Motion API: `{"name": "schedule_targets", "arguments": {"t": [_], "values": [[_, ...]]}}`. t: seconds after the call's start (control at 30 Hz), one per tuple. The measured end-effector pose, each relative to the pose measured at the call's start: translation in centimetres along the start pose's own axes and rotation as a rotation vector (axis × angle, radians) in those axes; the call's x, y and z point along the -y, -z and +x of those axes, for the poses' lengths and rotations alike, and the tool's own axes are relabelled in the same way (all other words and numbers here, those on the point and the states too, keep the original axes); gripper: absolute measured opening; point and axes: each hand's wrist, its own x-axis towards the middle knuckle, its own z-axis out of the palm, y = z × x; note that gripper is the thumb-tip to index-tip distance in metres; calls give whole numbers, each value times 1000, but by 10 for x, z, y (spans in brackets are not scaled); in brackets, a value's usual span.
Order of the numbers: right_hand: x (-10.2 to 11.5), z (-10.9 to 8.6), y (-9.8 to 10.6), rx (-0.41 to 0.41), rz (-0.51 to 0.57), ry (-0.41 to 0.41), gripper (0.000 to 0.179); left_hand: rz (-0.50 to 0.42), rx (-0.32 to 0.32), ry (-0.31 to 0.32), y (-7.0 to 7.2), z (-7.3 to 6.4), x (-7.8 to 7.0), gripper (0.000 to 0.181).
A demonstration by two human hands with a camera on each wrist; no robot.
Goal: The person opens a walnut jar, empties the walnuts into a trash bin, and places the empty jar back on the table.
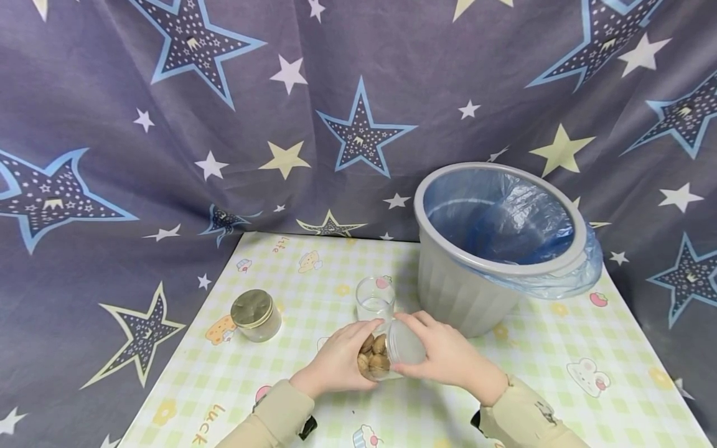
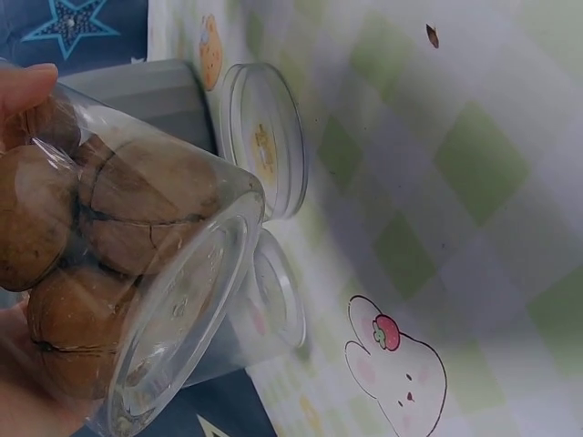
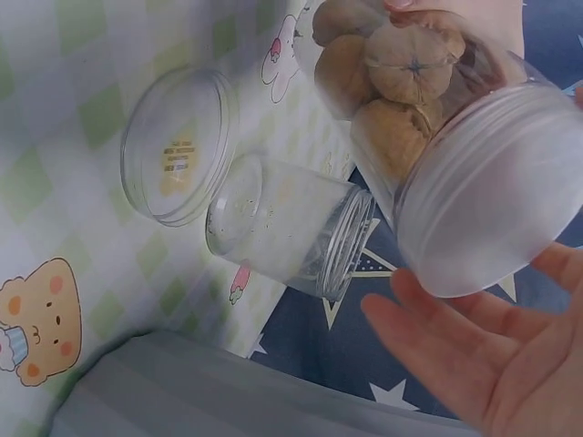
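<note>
My left hand (image 1: 338,362) grips a clear plastic jar (image 1: 373,357) of walnuts (image 3: 410,64), tilted on its side above the table. At the jar's mouth, my right hand (image 1: 448,353) holds the frosted white lid (image 1: 407,343) between thumb and fingers, and the lid sits over the opening. Beneath the tilted jar, a second clear jar (image 3: 287,223) without a lid stands upright with no nuts inside. Close beside it on the table lies a loose clear lid (image 3: 178,150), mostly hidden behind the hands in the head view.
A third jar with a gold lid (image 1: 253,309) stands to the left. On the right, a big grey bin (image 1: 465,289) lined with a blue bag (image 1: 504,218) stands near my right hand. A checked cloth (image 1: 313,292) covers the table, and a starry curtain (image 1: 252,124) hangs behind.
</note>
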Motion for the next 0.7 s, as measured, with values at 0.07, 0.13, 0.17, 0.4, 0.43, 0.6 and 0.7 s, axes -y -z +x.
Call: {"name": "schedule_targets", "arguments": {"t": [0.07,0.13,0.17,0.4,0.43,0.6,0.7], "values": [[0,0,-1,-16,-16,21,74,-3,5,7,0,0,0,101],[-1,-1,-1,-32,-34,44,73,-10,12,13,-1,-1,1,101],[-1,-1,-1,-39,-42,53,73,-14,16,15,-1,-1,1,101],[-2,-2,-2,-59,-83,101,73,-20,26,9,-3,-2,3,102],[-2,-2,-1,-60,-84,108,74,-23,23,6,-3,-2,4,102],[-3,-2,1,-24,-62,146,77,-43,24,5,-3,-3,4,102],[-5,-2,2,1,-42,182,79,-57,40,17,-2,-3,4,103]]}}
